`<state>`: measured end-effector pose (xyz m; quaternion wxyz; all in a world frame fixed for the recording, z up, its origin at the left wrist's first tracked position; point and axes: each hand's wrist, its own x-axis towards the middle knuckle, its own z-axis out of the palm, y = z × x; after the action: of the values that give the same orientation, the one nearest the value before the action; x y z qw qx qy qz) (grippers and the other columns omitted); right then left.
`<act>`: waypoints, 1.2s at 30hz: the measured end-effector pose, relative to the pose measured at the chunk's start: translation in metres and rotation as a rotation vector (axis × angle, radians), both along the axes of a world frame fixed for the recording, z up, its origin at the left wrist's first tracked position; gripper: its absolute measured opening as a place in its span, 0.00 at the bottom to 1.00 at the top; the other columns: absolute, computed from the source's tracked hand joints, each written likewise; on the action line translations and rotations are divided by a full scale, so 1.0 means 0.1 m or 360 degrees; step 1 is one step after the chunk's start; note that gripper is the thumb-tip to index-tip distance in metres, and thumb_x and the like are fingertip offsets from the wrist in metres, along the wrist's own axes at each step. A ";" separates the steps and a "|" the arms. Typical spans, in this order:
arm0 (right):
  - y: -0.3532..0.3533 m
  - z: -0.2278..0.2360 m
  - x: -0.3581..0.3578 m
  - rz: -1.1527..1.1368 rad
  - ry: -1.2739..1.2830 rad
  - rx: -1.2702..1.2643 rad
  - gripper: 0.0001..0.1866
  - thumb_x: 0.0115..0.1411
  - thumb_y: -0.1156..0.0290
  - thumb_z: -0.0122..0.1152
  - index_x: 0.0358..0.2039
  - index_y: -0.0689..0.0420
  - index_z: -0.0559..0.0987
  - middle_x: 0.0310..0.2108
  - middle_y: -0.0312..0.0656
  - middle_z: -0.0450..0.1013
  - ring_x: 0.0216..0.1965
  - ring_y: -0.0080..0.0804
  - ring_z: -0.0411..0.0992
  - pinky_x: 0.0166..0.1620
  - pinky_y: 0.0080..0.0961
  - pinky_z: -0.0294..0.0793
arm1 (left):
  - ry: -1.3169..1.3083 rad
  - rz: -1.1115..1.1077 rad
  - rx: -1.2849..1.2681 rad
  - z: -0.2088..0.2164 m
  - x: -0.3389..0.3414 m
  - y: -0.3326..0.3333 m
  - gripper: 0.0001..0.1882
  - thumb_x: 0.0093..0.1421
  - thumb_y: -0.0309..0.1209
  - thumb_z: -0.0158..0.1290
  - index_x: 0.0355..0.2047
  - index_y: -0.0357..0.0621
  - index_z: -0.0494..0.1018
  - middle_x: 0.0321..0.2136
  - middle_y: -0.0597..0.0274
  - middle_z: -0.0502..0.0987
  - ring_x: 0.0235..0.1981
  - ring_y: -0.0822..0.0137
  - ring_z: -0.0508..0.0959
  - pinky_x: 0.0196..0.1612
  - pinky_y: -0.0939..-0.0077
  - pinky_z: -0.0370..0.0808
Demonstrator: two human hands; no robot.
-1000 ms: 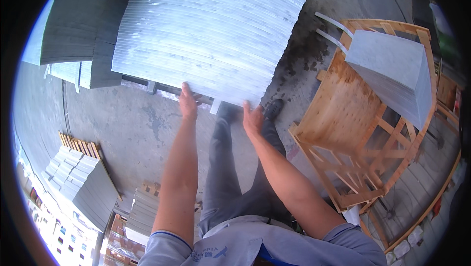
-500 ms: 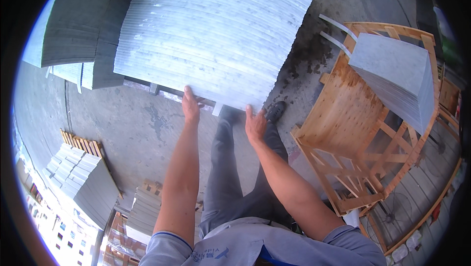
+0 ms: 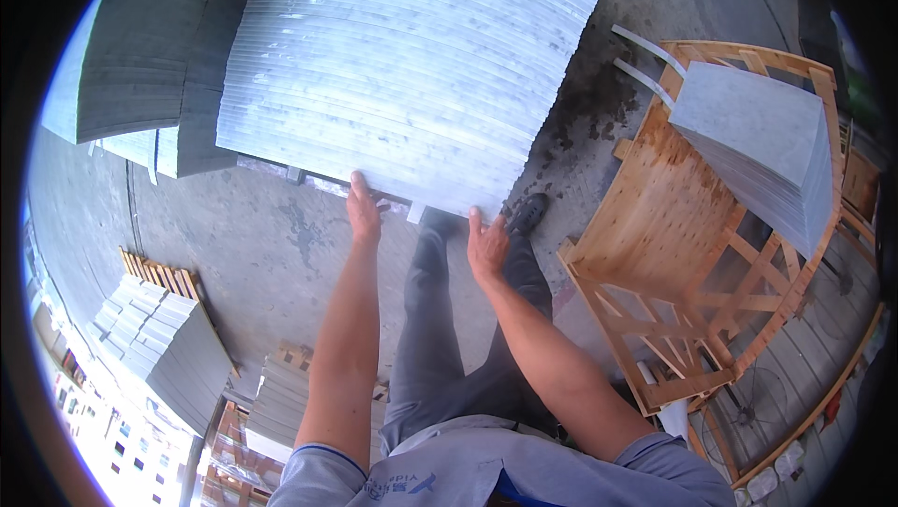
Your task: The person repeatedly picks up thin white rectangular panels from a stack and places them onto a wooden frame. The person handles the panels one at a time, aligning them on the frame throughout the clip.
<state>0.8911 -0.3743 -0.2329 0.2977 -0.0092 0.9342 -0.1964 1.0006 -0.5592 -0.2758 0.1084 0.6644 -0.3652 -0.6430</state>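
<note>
A large block of pale grey stone slabs point(image 3: 402, 67), set on edge in tight rows, fills the upper middle. My left hand point(image 3: 363, 210) is at the near edge of the block, its thumb on top of the nearest slab and its fingers curled over the front face. Farther right, near the block's corner, my right hand point(image 3: 487, 243) grips the same slab with its thumb on the top edge. Most of the fingers are hidden under or behind the slab. The slab lies flush against the others.
An open wooden crate point(image 3: 645, 198) stands to the right, with a stack of grey slabs point(image 3: 748, 123) in it. Another slab stack point(image 3: 140, 67) is at the far left. Palletised tiles point(image 3: 168, 348) sit at the lower left. Wet patches mark the concrete floor point(image 3: 271, 264).
Both hands stay at the near slab's edge. The view has shifted very slightly; nothing else has visibly moved.
</note>
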 end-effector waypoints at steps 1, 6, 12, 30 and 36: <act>0.00 0.00 0.00 -0.0002 -0.0009 0.0004 0.28 0.57 0.45 0.49 0.32 0.64 0.67 0.25 0.51 0.75 0.31 0.53 0.73 0.38 0.42 0.69 | -0.0004 -0.0008 0.0008 0.00 0.00 0.00 0.43 0.58 0.63 0.35 0.53 0.29 0.58 0.43 0.45 0.70 0.38 0.56 0.76 0.31 0.67 0.77; 0.03 0.00 0.00 0.0000 -0.0025 -0.0006 0.28 0.57 0.45 0.50 0.31 0.64 0.67 0.25 0.50 0.75 0.32 0.52 0.73 0.37 0.42 0.70 | 0.0013 0.0011 -0.0005 -0.01 0.00 0.02 0.43 0.58 0.63 0.35 0.53 0.29 0.58 0.43 0.45 0.70 0.38 0.56 0.76 0.31 0.68 0.77; 0.11 -0.01 0.08 -0.0001 -0.0092 -0.0080 0.28 0.57 0.46 0.51 0.31 0.64 0.67 0.26 0.50 0.76 0.32 0.51 0.73 0.38 0.41 0.70 | 0.0017 0.0032 -0.0007 0.01 0.10 0.08 0.42 0.60 0.62 0.34 0.54 0.30 0.57 0.45 0.45 0.70 0.39 0.55 0.76 0.31 0.68 0.77; 0.10 -0.02 0.09 0.0081 -0.0049 0.0090 0.31 0.56 0.40 0.47 0.33 0.63 0.67 0.24 0.49 0.76 0.30 0.51 0.74 0.36 0.43 0.71 | -0.0008 0.0031 -0.0054 0.02 0.13 0.11 0.44 0.59 0.63 0.34 0.53 0.28 0.58 0.45 0.45 0.69 0.41 0.55 0.75 0.31 0.69 0.77; 0.08 0.01 0.05 0.0094 -0.0067 0.0190 0.34 0.55 0.38 0.46 0.35 0.64 0.67 0.24 0.50 0.75 0.31 0.52 0.74 0.37 0.43 0.70 | -0.0024 0.0013 -0.0050 -0.02 0.15 0.11 0.44 0.58 0.63 0.34 0.54 0.29 0.58 0.46 0.46 0.69 0.42 0.54 0.75 0.31 0.68 0.77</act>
<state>0.8964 -0.3666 -0.2324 0.3229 -0.0149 0.9371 -0.1316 1.0159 -0.5481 -0.2777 0.1186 0.6688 -0.3733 -0.6318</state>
